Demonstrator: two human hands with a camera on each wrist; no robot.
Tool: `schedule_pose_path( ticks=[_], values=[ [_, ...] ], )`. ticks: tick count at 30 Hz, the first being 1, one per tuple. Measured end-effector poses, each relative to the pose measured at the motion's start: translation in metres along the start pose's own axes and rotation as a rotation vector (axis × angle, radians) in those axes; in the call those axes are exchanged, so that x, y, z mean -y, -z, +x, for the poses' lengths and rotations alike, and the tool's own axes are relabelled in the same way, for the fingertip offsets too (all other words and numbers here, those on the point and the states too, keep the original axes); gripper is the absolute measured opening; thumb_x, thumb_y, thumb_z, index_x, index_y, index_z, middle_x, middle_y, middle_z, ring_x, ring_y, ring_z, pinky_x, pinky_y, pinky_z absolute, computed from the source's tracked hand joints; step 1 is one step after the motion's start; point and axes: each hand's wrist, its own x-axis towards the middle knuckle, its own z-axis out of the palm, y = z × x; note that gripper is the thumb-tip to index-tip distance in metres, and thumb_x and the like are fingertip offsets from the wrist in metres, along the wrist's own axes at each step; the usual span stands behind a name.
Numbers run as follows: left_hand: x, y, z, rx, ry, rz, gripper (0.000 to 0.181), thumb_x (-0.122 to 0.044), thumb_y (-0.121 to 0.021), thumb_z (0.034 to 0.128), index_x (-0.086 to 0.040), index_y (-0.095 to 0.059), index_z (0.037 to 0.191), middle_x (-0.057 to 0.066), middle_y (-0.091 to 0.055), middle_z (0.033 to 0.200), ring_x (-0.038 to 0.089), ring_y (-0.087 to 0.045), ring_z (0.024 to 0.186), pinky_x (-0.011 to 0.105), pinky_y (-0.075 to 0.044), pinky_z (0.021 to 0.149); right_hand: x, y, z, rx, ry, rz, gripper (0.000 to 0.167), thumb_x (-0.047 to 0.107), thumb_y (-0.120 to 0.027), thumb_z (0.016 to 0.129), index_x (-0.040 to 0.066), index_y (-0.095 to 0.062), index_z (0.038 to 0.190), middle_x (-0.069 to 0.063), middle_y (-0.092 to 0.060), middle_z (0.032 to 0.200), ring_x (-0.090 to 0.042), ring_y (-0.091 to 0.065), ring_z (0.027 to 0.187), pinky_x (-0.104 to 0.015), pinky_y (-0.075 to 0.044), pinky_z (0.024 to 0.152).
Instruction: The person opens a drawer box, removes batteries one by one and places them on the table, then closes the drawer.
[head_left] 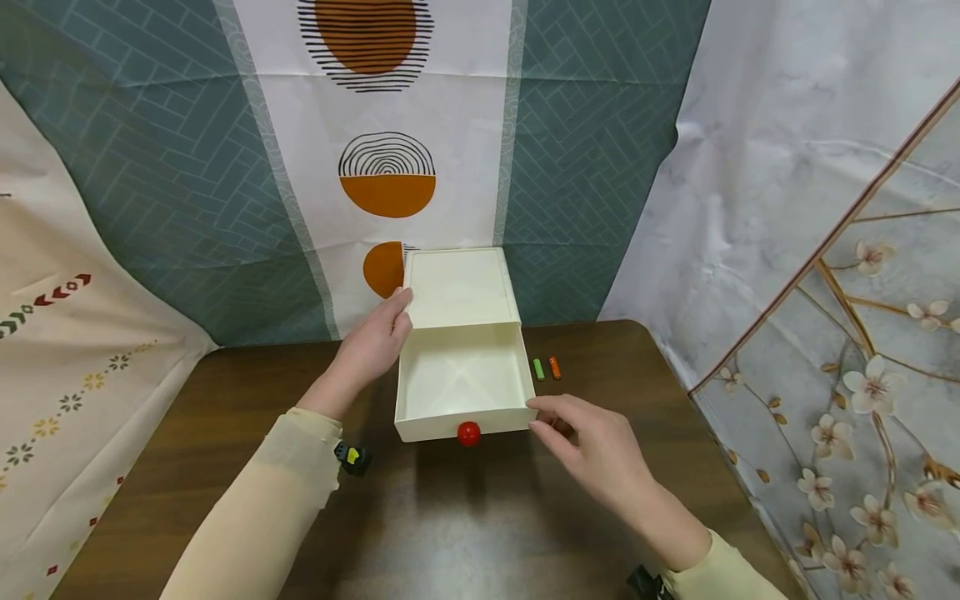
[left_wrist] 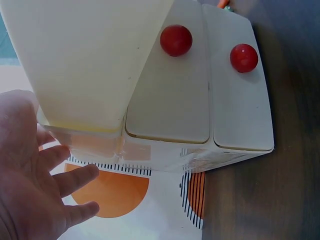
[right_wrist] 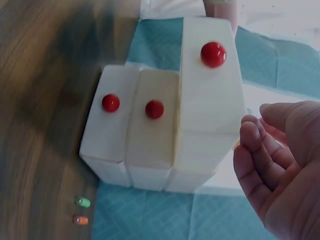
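A small white cabinet stands at the back of the table, with three stacked drawers that have red ball knobs. Its top drawer is pulled out toward me, and the bare inner floor shows. My left hand rests against the cabinet's left side; in the left wrist view its fingers are spread and fairly straight. My right hand is at the drawer's front right corner with loosely bent fingers. In the right wrist view, those fingers are beside the drawer wall and grip nothing. The middle drawer and bottom drawer are closed.
A green battery and an orange battery lie on the dark wooden table, right of the cabinet. Patterned cloth hangs close behind the cabinet and along both sides.
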Motion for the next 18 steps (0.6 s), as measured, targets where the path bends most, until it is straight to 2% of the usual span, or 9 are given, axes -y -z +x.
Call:
schedule_pose_path(
  ticks=[5, 9, 13, 18],
  values=[
    [0.0, 0.0, 0.0, -0.001, -0.002, -0.001, 0.062, -0.034, -0.029, 0.1177, -0.01, -0.031, 0.175, 0.009, -0.023, 0.182, 0.029, -0.025, 0.167, 0.052, -0.021, 0.134, 0.009, -0.007, -0.001, -0.022, 0.114, 0.015, 0.032, 0.011, -0.093, 0.088, 0.015, -0.082, 0.118, 0.014, -0.072, 0.092, 0.002, -0.063, 0.074, -0.02, -0.056, 0.065],
    [0.001, -0.001, 0.0, -0.004, -0.002, 0.004, 0.062, -0.034, -0.028, 0.1177, -0.011, -0.031, 0.175, 0.009, -0.024, 0.182, 0.029, -0.025, 0.167, 0.053, -0.021, 0.134, 0.014, -0.014, 0.0, -0.051, 0.207, 0.016, 0.032, 0.012, -0.092, 0.089, 0.017, -0.081, 0.119, 0.016, -0.072, 0.093, 0.002, -0.061, 0.072, -0.019, -0.054, 0.063],
    [0.002, -0.001, 0.0, -0.005, -0.001, 0.004, 0.062, -0.034, -0.028, 0.1178, -0.011, -0.031, 0.176, 0.009, -0.024, 0.182, 0.029, -0.025, 0.167, 0.053, -0.021, 0.134, 0.017, -0.022, 0.001, -0.066, 0.263, 0.006, 0.032, 0.014, -0.092, 0.09, 0.018, -0.079, 0.119, 0.016, -0.072, 0.094, -0.001, -0.058, 0.069, -0.018, -0.05, 0.062],
    [0.002, -0.001, 0.001, -0.004, -0.001, 0.005, 0.062, -0.034, -0.028, 0.1179, -0.011, -0.031, 0.176, 0.008, -0.023, 0.182, 0.029, -0.024, 0.167, 0.052, -0.02, 0.134, 0.02, -0.033, 0.001, -0.092, 0.314, -0.022, 0.028, 0.019, -0.09, 0.093, 0.016, -0.082, 0.119, 0.012, -0.079, 0.101, -0.005, -0.07, 0.076, -0.022, -0.058, 0.066]
  ],
)
